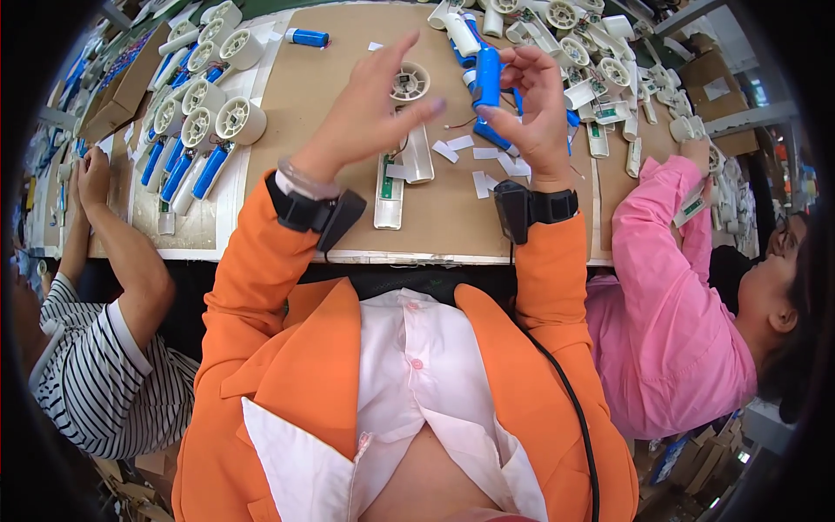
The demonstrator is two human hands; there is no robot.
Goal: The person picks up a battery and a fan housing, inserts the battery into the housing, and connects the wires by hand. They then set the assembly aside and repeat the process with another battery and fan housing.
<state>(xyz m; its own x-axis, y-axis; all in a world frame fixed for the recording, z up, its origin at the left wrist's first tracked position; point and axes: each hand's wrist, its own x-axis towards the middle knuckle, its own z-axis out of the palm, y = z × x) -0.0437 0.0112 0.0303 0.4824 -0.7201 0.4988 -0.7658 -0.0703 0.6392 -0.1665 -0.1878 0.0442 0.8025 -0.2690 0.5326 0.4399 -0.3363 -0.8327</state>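
Here the right hand (532, 96) is raised above the table (322, 130) and pinches a blue battery (487, 76) between thumb and fingertips, holding it upright and clear of the surface so that both ends stay reachable. A thin wire appears to trail from the battery's lower end, though the view is too small to confirm it. The left hand (374, 109) is spread open with nothing in it, its fingertips close to the battery, placed to assist.

Directly below the hands lie an open white fan handle shell (389, 191) with a green circuit board inside, a round white fan head (410, 83), and loose white paper strips (483, 165).

The table is covered with brown board. Finished fans with blue batteries (187, 139) stand in rows at the person's left; a pile of white parts (591, 52) lies at the right. A person in stripes (96, 365) and a person in pink (670, 322) work on either side.
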